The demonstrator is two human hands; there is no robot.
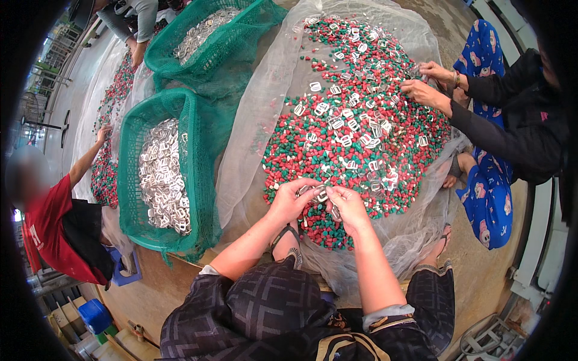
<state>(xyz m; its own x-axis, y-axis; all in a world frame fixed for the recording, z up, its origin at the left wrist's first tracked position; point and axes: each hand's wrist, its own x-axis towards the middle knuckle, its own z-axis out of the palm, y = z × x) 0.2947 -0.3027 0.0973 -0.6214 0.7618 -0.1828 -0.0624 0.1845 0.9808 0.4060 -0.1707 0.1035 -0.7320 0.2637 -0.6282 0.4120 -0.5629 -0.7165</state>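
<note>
- We have our left hand [293,201] and our right hand [347,207] close together at the near edge of a heap of red and green pellets [355,138].
- Between the two hands sit a few small metal buckles [321,194]; the fingers of both hands close on them, left from the left side and right from the right.
- The grip is partly hidden by our own fingers, so we cannot tell how many buckles each hand pinches; it looks like one or two apiece.
- The heap lies on a sheet of pale translucent netting [253,120] spread over the floor, and more silver buckles are scattered across the pellets.
- To our left stands a green mesh basket [129,174] filled with sorted silver buckles; it is well apart from our hands.
- A second green mesh basket [229,36] sits farther off, beyond the first, also holding silver pieces.
- At the far right side of the heap, another person in a dark sleeve [512,132] works with both hands on the pellets.
- On the left, a person in a red shirt [51,234] reaches an arm to another strip of red and green pellets [108,162].
- Our knees, in dark patterned cloth [265,307], frame the lower edge of the view.
</note>
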